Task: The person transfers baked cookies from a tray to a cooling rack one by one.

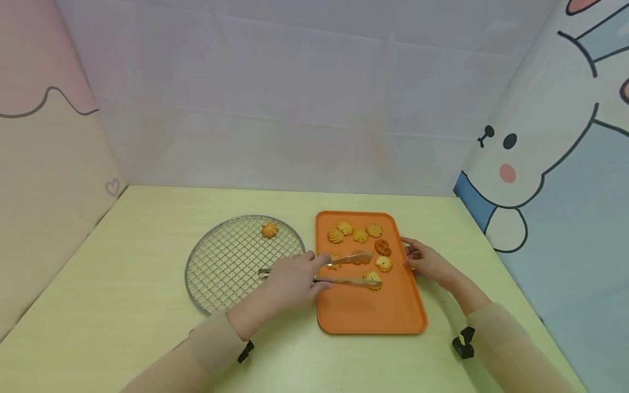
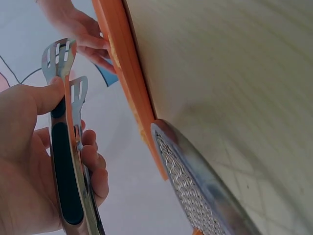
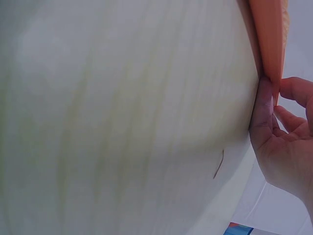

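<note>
Tongs (image 2: 67,171): gripped in the left hand (image 1: 292,277), spread apart over the middle of the orange tray (image 1: 371,314), contact with food unclear. Judged the biscuits (image 1: 360,236), mostly nearer its far edge, light and crumbly, best nipped by their sides. Saw another biscuit (image 1: 269,230) near the wire rack's (image 1: 226,267) far edge, and the tray's right edge pinched by the right hand (image 1: 429,265).

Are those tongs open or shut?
Open. The tongs in the left hand show a clear gap between their two ends over the orange tray.

No legible text or numbers anywhere
</note>
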The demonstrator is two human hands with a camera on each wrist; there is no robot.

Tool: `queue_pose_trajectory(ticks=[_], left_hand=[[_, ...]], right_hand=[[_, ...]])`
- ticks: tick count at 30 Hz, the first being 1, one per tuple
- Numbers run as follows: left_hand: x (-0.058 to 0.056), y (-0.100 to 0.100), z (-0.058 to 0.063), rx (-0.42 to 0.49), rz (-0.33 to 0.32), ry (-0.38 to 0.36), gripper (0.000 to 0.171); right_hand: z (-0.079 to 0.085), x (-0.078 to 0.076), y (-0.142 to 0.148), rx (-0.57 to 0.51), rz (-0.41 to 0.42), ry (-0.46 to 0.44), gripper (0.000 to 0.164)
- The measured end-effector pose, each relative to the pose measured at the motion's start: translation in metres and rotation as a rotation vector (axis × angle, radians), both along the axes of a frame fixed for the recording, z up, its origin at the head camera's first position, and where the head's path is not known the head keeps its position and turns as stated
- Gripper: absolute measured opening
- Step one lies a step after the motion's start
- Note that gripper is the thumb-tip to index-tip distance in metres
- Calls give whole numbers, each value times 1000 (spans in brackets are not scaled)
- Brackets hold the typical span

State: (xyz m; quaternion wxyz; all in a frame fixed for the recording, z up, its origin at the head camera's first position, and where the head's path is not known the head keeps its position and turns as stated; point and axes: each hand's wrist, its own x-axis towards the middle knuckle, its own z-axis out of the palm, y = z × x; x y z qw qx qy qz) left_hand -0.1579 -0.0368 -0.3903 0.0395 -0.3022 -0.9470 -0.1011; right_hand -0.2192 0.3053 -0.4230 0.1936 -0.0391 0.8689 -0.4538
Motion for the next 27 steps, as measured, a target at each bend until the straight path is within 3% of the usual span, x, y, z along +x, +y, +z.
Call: queue_pose_trajectory(ticks=[8,19,27], left_hand=[[-3,13,-9,-50,12,-36,46],[-5,26,-10,-114,59,-109,52],[-9,31,-16,-102,54,-121,50]], right_hand=[[0,-1,0,-6,3,-3,65],[1,-2,-1,-5,5,-13,64],[0,-2,-1,8,-3,-14,63]])
